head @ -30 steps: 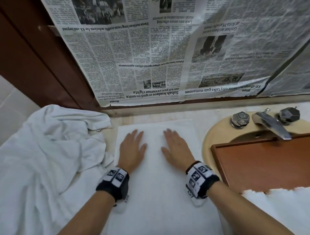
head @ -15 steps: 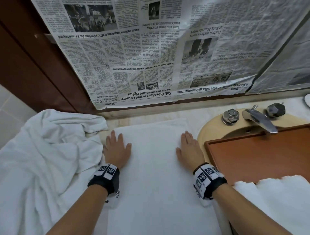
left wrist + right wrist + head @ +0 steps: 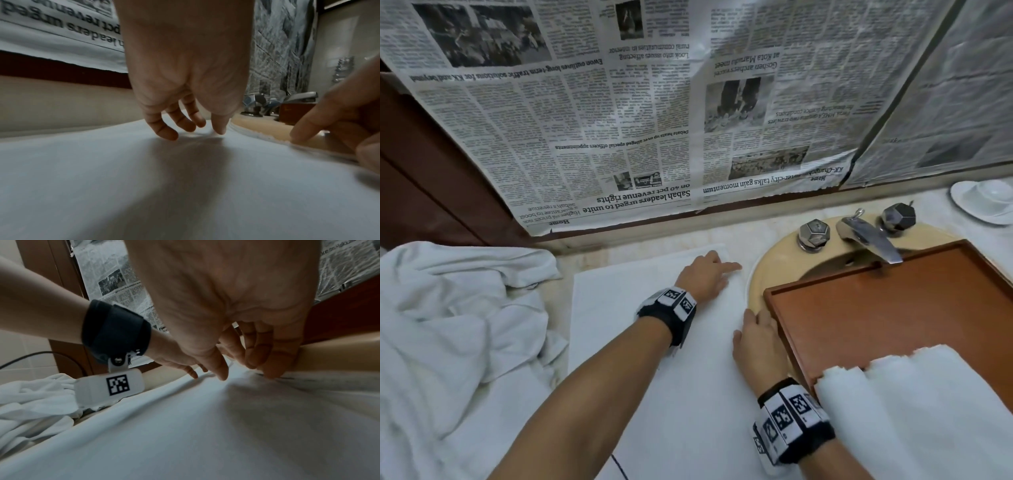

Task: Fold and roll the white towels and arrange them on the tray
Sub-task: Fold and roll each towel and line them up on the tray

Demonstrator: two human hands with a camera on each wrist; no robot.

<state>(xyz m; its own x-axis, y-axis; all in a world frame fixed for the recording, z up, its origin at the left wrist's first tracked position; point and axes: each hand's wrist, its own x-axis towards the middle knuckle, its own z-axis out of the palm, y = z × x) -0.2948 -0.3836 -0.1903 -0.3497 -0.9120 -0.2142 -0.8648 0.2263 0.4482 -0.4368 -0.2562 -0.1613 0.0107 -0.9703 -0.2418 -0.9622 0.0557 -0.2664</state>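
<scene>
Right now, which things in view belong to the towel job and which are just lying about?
Job:
flat white towel under both hands
crumpled white towel heap
brown wooden tray
folded white towel on tray's near end
left hand
right hand

Lying about:
chrome faucet
white cup and saucer
newspaper sheets

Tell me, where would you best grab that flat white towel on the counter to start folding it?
Probably along its right edge. The flat towel lies spread and smooth, so only its edges offer anything to pinch. The left hand is at the far right corner and the right hand lower on that edge, beside the wooden tray. Come in from the right, slip fingers under, and lift leftward.
</scene>
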